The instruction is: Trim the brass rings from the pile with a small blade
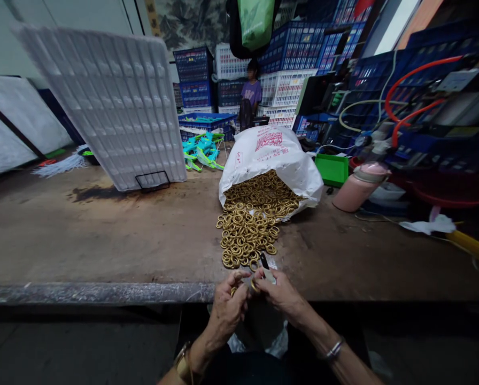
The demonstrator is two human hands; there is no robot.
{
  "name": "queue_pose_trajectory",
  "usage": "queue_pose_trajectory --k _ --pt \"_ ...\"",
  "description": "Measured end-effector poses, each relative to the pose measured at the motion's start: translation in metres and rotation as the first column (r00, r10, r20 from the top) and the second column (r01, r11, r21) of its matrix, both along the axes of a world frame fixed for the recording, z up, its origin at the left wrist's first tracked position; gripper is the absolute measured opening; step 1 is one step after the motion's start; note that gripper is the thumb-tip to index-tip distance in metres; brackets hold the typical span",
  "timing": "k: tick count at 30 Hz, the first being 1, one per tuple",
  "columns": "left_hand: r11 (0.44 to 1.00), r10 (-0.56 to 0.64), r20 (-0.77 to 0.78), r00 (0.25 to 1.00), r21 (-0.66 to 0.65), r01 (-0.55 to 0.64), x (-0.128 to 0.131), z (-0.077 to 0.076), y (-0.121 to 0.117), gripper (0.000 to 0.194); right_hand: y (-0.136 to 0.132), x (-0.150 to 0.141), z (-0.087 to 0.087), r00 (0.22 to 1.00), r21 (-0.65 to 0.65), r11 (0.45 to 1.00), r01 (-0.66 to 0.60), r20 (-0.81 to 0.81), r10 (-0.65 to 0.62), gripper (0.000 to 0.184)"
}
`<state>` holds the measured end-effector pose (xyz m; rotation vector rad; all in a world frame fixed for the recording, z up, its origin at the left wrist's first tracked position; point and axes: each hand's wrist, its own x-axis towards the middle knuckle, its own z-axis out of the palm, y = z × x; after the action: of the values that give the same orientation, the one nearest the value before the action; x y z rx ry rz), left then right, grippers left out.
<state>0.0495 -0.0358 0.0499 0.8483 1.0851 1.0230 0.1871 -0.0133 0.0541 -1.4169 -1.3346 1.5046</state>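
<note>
Gold-coloured rings (247, 235) lie heaped on the table (163, 243), spilling from the mouth of a white sack (279, 149) down to just short of the near edge, roughly midway along it. From where I stand, both hands are at that near edge, close in front of the heap.

Left hand (225, 307): fingers curled, one ring (233, 292) held between thumb and fingers. Right hand (282, 294): closed around a small tool (269, 274), its dark end pointing toward the heap, with a second ring (254, 286) at the fingertips. Whether the left fingers also touch that second ring cannot be told; the kind of tool is likewise unclear.

Assessment of method: the step appears to be handling rings singly with the tool kept ready in the palm. Good practice would be to pinch each ring by its rim, leaving most of it exposed, and to keep the tool's end directed away from the left fingers. Rings are best drawn from the heap's near side, so the sack's contents do not slump. Principal risk noted: a loose ring could roll over the near edge
</note>
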Motion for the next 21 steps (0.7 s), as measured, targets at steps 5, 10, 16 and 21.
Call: queue_pose_trajectory --k 5,10,16,21 --pt "0.993 0.011 -0.034 0.999 0.117 -0.006 -0.002 0.0 -0.004 0.025 -0.004 -0.008 0.0 0.998 -0.037 0.999 0.028 -0.062 -0.03 0.013" --pt "0.938 -0.027 -0.117 0.993 0.341 0.065 -0.007 0.002 -0.005 0.015 -0.009 -0.011 0.005 0.991 -0.184 0.983 -0.006 -0.131 -0.019 0.014" --pt "0.999 -0.024 0.067 0.997 0.043 0.022 -0.003 0.0 -0.004 0.023 -0.012 -0.013 0.01 0.987 -0.184 0.983 -0.015 -0.16 -0.014 0.032" --pt "0.998 -0.024 0.09 0.996 -0.055 0.029 0.001 0.005 -0.008 0.033 -0.006 -0.012 -0.004 0.998 -0.006 0.998 0.065 0.007 -0.065 0.031"
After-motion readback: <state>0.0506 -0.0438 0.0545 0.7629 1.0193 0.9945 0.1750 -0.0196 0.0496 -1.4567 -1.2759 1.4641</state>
